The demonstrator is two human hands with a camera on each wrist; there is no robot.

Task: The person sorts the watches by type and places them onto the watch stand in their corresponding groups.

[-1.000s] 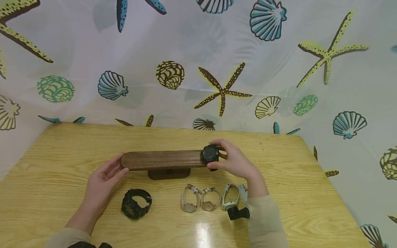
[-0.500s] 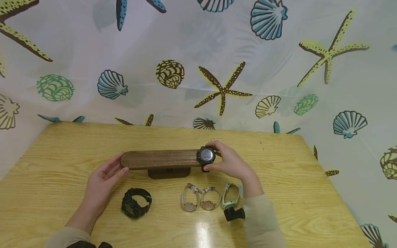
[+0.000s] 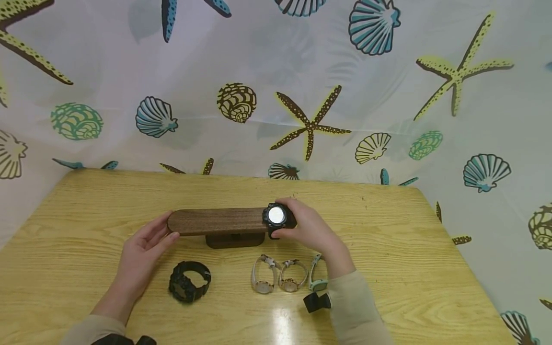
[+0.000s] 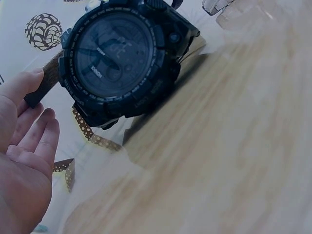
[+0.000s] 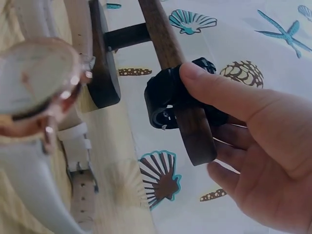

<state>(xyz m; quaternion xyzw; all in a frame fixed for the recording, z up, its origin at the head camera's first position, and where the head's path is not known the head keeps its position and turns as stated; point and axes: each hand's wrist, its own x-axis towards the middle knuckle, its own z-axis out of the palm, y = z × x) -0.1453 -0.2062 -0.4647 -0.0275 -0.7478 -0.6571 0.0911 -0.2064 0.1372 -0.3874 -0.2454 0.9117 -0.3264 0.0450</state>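
Now my right hand (image 3: 308, 230), pinching the black watch (image 3: 277, 218), has slid it further along the walnut bar (image 3: 217, 221); left hand (image 3: 144, 251), fingers relaxed, steadies the other end.

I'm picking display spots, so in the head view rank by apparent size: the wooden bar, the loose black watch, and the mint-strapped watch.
1. wooden bar
2. black watch
3. mint-strapped watch, though the right sleeve hides part of it.

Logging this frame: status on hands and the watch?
Right hand grips watch on bar. Left hand open, touching bar's end. Nothing blocking.
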